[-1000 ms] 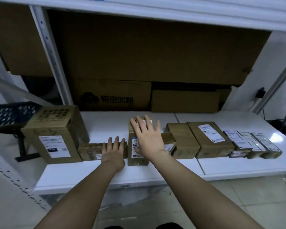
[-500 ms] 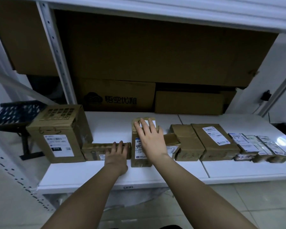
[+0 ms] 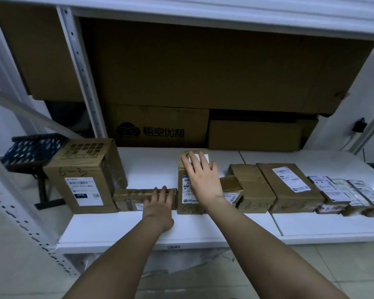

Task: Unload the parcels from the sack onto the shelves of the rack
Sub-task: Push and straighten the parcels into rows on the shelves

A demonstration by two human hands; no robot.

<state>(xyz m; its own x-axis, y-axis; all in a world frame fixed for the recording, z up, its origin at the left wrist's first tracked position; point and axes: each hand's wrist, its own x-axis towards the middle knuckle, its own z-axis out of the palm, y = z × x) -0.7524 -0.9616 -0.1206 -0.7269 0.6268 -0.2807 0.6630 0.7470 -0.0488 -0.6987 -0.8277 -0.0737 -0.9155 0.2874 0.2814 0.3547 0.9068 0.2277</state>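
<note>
Right hand flat on tall parcel; left hand flat against low parcel, grips released.

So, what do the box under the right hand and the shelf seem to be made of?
The box under the right hand looks like brown cardboard, matte, with a white paper label and handwriting on its front. The shelf looks like white painted metal or laminate; a bright glare at its right end suggests a smooth, slightly glossy finish.

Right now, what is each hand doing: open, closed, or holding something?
Left hand: open, fingers straight, resting on the long low brown cardboard parcel.
Right hand: open, fingers spread flat on the upright narrow brown cardboard parcel.
</note>
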